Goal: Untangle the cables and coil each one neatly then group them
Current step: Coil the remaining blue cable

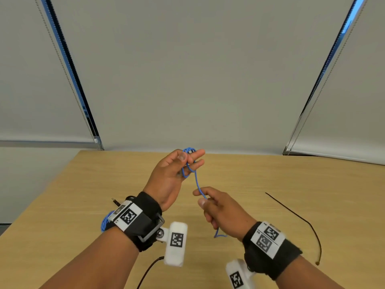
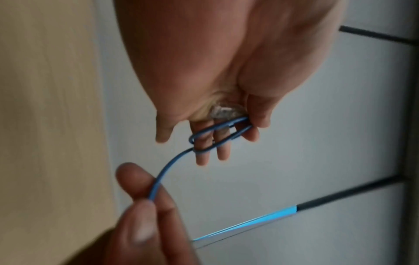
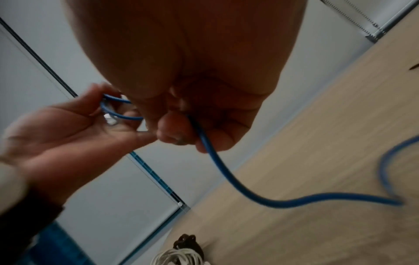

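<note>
The left hand (image 1: 169,176) at twelve o'clock has blue cable (image 1: 196,182) looped around its extended fingers (image 2: 205,143); the right hand (image 1: 221,209) pinches the strand at five o'clock, above the tabletop (image 1: 260,174).

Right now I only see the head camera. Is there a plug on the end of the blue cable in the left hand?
Observer: Yes. The left wrist view shows a clear plug tucked against the palm of the left hand, where the blue cable loops round the fingers.
Operator: Where does it go under the other hand?
Observer: In the right wrist view it drops from the right hand and its slack makes a sharp bend over the wooden table.
Operator: Are there cables I can't see?
Observer: Yes. That view shows a coiled white cable next to a dark brown coil.
</note>
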Available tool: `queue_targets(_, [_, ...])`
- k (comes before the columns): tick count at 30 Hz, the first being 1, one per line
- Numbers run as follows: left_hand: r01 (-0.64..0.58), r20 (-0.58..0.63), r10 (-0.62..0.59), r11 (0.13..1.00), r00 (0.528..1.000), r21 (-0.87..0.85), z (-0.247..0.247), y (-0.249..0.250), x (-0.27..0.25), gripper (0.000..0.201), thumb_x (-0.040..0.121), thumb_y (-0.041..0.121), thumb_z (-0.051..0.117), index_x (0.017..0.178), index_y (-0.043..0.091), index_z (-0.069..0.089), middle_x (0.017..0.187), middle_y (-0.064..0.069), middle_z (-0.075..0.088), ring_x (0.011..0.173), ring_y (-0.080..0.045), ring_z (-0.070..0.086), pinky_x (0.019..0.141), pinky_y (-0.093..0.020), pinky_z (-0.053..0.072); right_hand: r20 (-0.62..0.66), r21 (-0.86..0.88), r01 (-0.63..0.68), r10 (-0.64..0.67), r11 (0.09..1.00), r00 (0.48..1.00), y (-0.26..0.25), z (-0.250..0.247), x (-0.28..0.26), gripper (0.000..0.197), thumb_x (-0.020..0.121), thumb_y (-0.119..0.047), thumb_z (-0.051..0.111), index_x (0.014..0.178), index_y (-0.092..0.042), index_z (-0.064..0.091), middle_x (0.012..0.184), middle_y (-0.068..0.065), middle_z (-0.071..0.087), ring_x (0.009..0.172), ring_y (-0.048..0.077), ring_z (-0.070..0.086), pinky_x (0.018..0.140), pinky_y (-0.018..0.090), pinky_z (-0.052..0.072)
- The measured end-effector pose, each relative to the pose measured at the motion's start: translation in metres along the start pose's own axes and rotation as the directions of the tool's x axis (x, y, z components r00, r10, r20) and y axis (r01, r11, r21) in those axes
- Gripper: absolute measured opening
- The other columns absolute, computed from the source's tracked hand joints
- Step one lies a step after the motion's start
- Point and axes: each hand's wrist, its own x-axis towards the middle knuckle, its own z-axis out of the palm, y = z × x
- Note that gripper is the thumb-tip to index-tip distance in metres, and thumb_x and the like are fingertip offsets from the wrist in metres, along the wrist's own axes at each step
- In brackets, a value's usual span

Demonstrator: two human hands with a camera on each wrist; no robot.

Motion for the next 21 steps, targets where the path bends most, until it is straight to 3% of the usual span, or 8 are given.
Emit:
queue_targets(2, [-0.019,-0.083,0.041,0.966,0.996,0.256,-0.002,-0.01,0.003,0.025,0.105,0.022,0.051,0.087,0.006,0.057,0.129,-0.002,0.071,0.123,-0.02,0.065,0.109,-0.042,0.042,0.061,-0.033,-0.019,0.021,0.999,0.998,-0.001,-0.001,-0.006,0.018,0.102,-0.027,0.055,0.118,-0.027,0.063,0.062,-0.004,0.055,0.053,0.013,0.048,0.056,0.026,0.045])
queue_targets(4, [0.005,-0.112,0.06,0.865,0.992,0.502,-0.007,-0.018,0.005,0.023,0.105,0.017,0.05,0.09,0.004,0.06,0.129,0.005,0.069,0.124,-0.006,0.061,0.11,-0.04,0.043,0.099,-0.059,-0.011,0.017,0.998,0.995,-0.007,-0.006,-0.01,0.014,0.1,-0.023,0.058,0.11,-0.02,0.067,0.065,-0.005,0.058,0.055,0.012,0.054,0.059,0.026,0.05])
queue_targets(7, [0.023,-0.031,-0.004,0.76,1.0,0.649,-0.007,-0.025,0.002,0.025,0.105,0.021,0.05,0.085,0.009,0.057,0.112,0.011,0.073,0.112,0.003,0.064,0.097,-0.039,0.048,0.021,-0.114,0.054,-0.052,0.992,0.998,-0.019,-0.021,-0.008,0.015,0.099,-0.025,0.061,0.09,-0.015,0.068,0.064,-0.006,0.061,0.056,0.014,0.059,0.06,0.03,0.052])
queue_targets(9, [0.038,0.031,-0.075,0.763,0.997,0.645,0.0,-0.025,-0.005,0.029,0.102,0.032,0.047,0.079,0.016,0.055,0.083,0.014,0.075,0.089,-0.006,0.07,0.082,-0.043,0.048,-0.128,-0.205,0.127,-0.155,0.971,0.98,-0.028,-0.032,-0.002,0.017,0.098,-0.027,0.061,0.083,-0.022,0.066,0.066,-0.009,0.061,0.054,0.011,0.059,0.059,0.028,0.05])
queue_targets(11, [0.086,0.073,-0.153,0.823,0.986,0.561,0.01,-0.023,-0.01,0.035,0.099,0.041,0.042,0.082,0.017,0.062,0.07,-0.002,0.073,0.094,-0.029,0.071,0.094,-0.054,0.046,-0.237,-0.253,0.188,-0.249,0.949,0.939,-0.035,-0.039,0.003,0.016,0.098,-0.026,0.06,0.083,-0.029,0.062,0.082,-0.01,0.063,0.061,0.01,0.061,0.06,0.023,0.049])
queue_targets(14, [0.123,0.108,-0.18,0.909,0.978,0.398,0.021,-0.017,-0.014,0.039,0.101,0.04,0.041,0.084,0.014,0.065,0.061,-0.011,0.06,0.089,-0.042,0.067,0.102,-0.061,0.042,-0.258,-0.119,0.258,-0.281,0.959,0.924,-0.038,-0.039,0.005,0.011,0.101,-0.025,0.056,0.091,-0.03,0.057,0.098,-0.005,0.067,0.064,0.011,0.063,0.059,0.023,0.051])
queue_targets(17, [0.104,0.086,-0.137,0.944,0.987,0.313,0.027,-0.016,-0.016,0.036,0.1,0.039,0.043,0.079,0.014,0.058,0.056,-0.003,0.048,0.067,-0.03,0.062,0.084,-0.046,0.046,-0.241,-0.071,0.302,-0.31,0.951,0.919,-0.036,-0.034,0.005,0.013,0.105,-0.025,0.048,0.094,-0.031,0.05,0.078,-0.01,0.065,0.057,0.006,0.058,0.055,0.024,0.048])
queue_targets(21, [0.115,0.023,-0.127,0.948,0.992,0.298,0.033,-0.019,-0.017,0.036,0.099,0.04,0.045,0.074,0.015,0.054,0.054,0.005,0.033,0.052,-0.013,0.033,0.059,-0.027,0.037,-0.283,-0.183,0.32,-0.361,0.93,0.889,-0.033,-0.024,0.01,0.011,0.107,-0.025,0.039,0.097,-0.026,0.044,0.074,-0.018,0.059,0.063,0.003,0.05,0.063,0.033,0.045])
